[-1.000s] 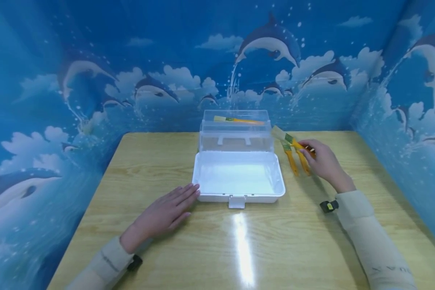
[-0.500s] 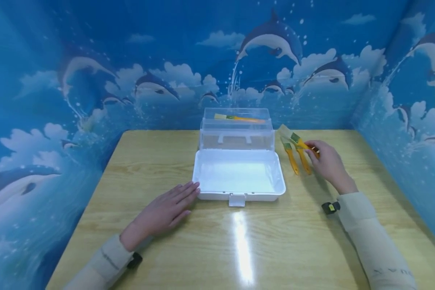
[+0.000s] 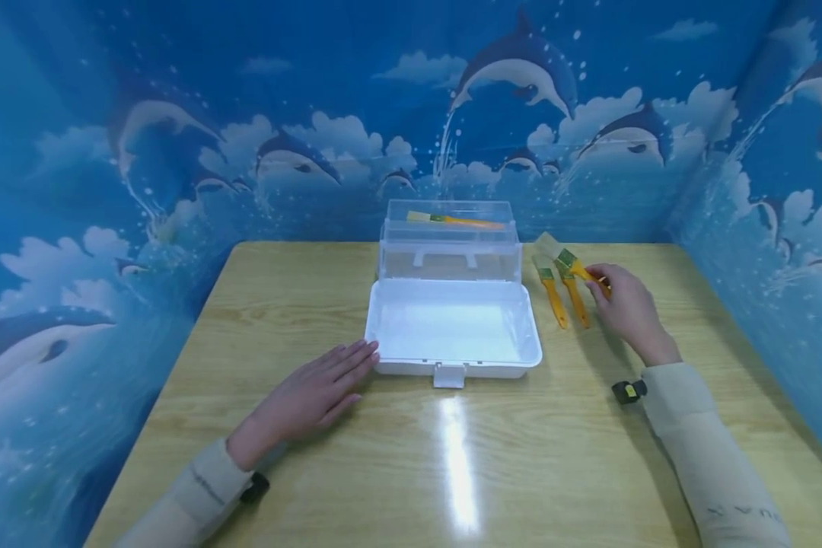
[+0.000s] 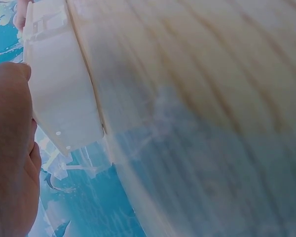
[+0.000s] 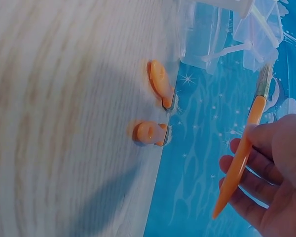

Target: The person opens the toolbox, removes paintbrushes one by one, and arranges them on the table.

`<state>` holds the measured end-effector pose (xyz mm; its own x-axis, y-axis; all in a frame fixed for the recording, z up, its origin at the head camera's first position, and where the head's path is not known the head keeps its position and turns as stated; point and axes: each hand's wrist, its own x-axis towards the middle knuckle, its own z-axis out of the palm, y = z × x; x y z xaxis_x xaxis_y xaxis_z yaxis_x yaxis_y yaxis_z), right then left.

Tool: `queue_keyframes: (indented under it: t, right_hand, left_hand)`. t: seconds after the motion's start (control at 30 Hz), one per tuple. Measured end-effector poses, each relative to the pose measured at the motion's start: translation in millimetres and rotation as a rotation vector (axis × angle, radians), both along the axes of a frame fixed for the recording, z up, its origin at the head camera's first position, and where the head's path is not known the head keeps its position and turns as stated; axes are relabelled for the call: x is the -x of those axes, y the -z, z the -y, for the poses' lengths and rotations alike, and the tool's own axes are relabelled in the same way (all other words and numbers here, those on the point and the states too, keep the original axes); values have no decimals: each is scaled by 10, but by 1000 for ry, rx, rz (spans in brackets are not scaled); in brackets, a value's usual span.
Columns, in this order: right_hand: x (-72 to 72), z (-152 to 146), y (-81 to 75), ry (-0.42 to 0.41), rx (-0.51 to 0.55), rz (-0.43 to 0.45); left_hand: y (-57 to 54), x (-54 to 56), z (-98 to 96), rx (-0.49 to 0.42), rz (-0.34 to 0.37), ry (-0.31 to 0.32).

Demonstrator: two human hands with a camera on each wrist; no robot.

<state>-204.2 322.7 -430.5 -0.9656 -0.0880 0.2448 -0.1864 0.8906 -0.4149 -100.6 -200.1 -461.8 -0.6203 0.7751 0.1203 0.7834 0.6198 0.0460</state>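
In the head view a white plastic box (image 3: pixel 452 323) stands with its clear lid (image 3: pixel 452 262) tipped back. My left hand (image 3: pixel 308 396) rests its straight fingers against the box's front left corner. To the right of the box, my right hand (image 3: pixel 630 308) pinches a paintbrush (image 5: pixel 244 143) by its orange handle, bristles pointing up and left. Beneath and beside it, two more orange-handled brushes, a left one (image 3: pixel 553 297) and a right one (image 3: pixel 575 298), lie on the table. Another brush (image 3: pixel 455 221) lies across the raised upper part of the box.
The wood-grain table (image 3: pixel 281 281) carries everything. Behind it and at both sides hang blue dolphin-print walls (image 3: pixel 356 152). The box's latch (image 3: pixel 449 376) hangs down at its front. Each wrist wears a small black camera (image 3: pixel 629 391).
My right hand has shifted slightly to the right with the held brush, away from the box. My left hand has stayed at the box's corner.
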Motion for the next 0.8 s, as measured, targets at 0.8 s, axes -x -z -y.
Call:
queue_keyframes:
  t: [0.8]
  right_hand:
    - [160, -159, 119, 60, -13, 114]
  left_hand:
    - [-6, 9, -9, 4, 0, 2]
